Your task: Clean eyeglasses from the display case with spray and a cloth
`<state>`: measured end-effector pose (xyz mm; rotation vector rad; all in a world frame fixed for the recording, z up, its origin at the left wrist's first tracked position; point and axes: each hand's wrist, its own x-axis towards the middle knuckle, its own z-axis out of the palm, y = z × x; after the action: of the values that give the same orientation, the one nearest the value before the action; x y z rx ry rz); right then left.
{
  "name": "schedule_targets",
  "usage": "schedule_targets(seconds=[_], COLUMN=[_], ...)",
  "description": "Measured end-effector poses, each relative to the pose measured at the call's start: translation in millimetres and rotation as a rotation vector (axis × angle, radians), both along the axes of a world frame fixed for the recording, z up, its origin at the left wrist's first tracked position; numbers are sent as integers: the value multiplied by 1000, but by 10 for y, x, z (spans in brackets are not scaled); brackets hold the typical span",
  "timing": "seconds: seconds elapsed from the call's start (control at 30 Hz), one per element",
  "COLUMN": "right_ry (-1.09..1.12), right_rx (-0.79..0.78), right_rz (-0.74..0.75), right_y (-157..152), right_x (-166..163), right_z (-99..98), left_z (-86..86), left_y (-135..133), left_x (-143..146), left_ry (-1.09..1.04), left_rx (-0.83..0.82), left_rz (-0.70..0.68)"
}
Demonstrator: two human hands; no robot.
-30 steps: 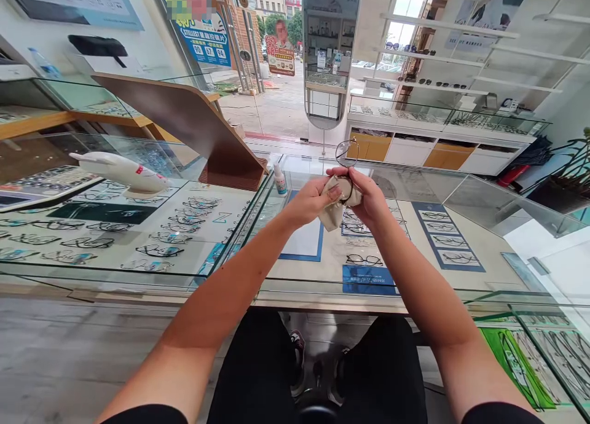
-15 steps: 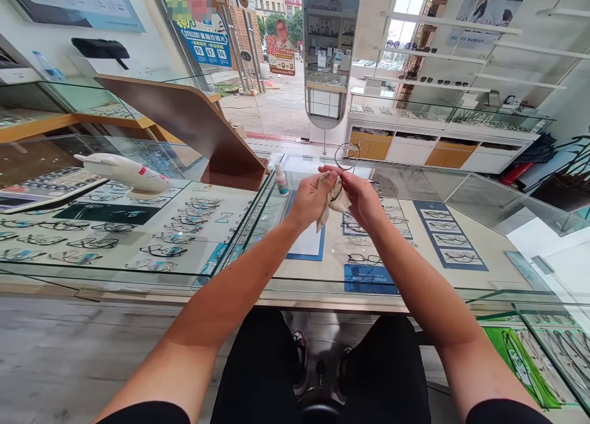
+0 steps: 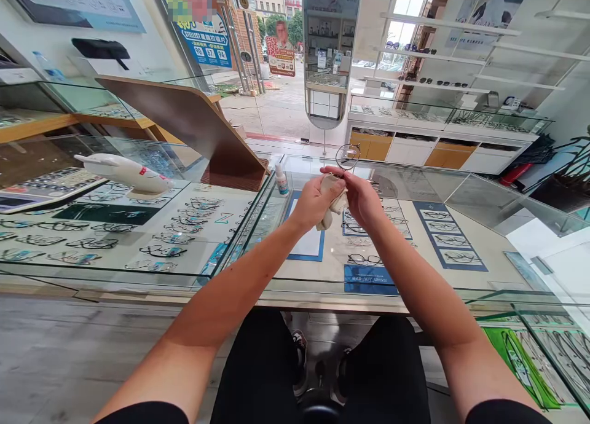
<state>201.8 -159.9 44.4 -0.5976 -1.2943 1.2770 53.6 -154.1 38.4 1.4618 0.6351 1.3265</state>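
Observation:
Over the glass display counter (image 3: 461,190) both my hands meet around a pair of thin-rimmed glasses (image 3: 347,157) and a beige cleaning cloth (image 3: 332,204). My left hand (image 3: 313,201) is closed on the cloth, which is bunched against the lower lens. My right hand (image 3: 359,196) pinches the frame from the right side. One round lens sticks up above my fingers. A small spray bottle (image 3: 281,179) stands on the glass just left of my hands.
Rows of glasses lie under the glass, with a white dolphin-shaped object (image 3: 124,173) and a slanted wooden stand (image 3: 193,129) on the left counter. A tall mirror (image 3: 329,49) stands beyond. Shelves with more glasses line the right wall. My knees are below the counter edge.
My hands rose a little and drew closer. The cloth hung loose half a second ago and is now gathered tight against the lens.

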Motion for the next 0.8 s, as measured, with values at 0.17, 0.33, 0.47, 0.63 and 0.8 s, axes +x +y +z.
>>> schedule_targets(seconds=[0.17, 0.33, 0.47, 0.63, 0.8], right_ry=[20, 51, 63, 47, 9], right_rx=[-60, -78, -86, -47, 9], right_rz=[-4, -91, -106, -77, -63], right_y=[-25, 36, 66, 10, -47], right_x=[-8, 70, 102, 26, -61], right_z=[10, 10, 7, 7, -16], left_z=[-18, 64, 103, 66, -31], left_y=[43, 43, 14, -16, 4], left_x=[3, -98, -138, -62, 22], left_ry=[-31, 83, 158, 103, -27], left_rx=[16, 18, 55, 26, 25], left_rz=[14, -186, -227, -72, 48])
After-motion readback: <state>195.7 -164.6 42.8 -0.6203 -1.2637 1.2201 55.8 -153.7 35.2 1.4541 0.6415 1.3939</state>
